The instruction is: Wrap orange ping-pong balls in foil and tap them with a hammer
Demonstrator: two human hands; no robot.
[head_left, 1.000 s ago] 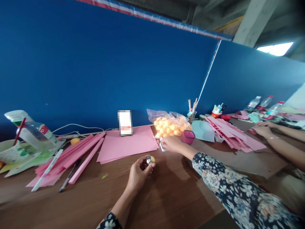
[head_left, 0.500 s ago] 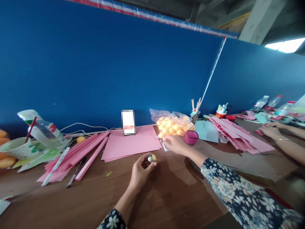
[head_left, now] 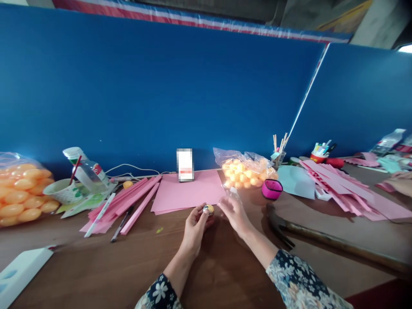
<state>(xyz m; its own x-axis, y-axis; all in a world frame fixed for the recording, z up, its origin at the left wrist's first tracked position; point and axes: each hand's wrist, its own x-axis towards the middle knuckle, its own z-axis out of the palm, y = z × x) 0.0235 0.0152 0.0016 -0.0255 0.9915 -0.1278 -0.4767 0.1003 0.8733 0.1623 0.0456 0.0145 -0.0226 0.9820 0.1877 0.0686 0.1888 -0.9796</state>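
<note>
Between the fingers and thumb of my left hand [head_left: 194,229] is a small round ball [head_left: 208,209], part shiny silver and part yellow, held just above the brown table [head_left: 96,274]. My right hand [head_left: 234,214] is to the right of the ball, its fingers apart and pointing toward it; nothing shows in them. Behind both hands lie pink sheets [head_left: 186,193]. A clear bag of orange balls [head_left: 246,171] sits beyond my right hand, with a magenta band [head_left: 272,189] beside it.
A hammer [head_left: 334,240] lies at the right, below pink paper strips [head_left: 341,184]. Pens [head_left: 121,224], more strips [head_left: 119,197], a paper cup [head_left: 64,192] and a bigger bag of orange balls [head_left: 22,193] are at the left. Another person's hand [head_left: 402,182] is at the right edge.
My right hand has drawn back from beside the bag of orange balls toward the ball in my left hand. The view has turned, showing the hammer and more of the left bag.
</note>
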